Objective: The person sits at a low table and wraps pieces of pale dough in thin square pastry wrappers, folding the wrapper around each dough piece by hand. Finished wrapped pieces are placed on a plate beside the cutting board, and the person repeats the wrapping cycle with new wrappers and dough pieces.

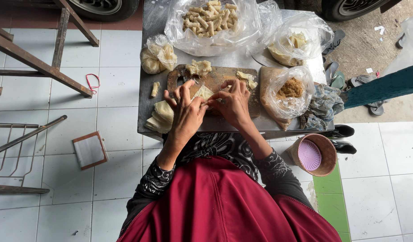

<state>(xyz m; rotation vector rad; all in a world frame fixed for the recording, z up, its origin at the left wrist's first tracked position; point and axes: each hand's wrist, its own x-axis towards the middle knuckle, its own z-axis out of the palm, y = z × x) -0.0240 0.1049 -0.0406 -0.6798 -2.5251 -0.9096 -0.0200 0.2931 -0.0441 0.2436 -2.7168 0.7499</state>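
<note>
Hands, left hand (pixel 186 112) and right hand (pixel 233 104), fingers pinching a pale wrapper (pixel 203 93) over the wooden board (pixel 215 80) on the worktop (pixel 155 20).

You stand on a pale grey tiled floor (pixel 117 58) in soft daylight. A grey metal tabletop (pixel 155 18) is ahead. Rusty metal frames (pixel 36 65) stand at your left, a woven basket (pixel 325 152) at your right, with bare ground (pixel 372 49) beyond.

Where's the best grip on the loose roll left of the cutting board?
Pinch the roll across its narrow middle, coming from above. It lies flat on the metal table, long axis running away from the person, with both long sides free; the board sits clear to its right.
</note>
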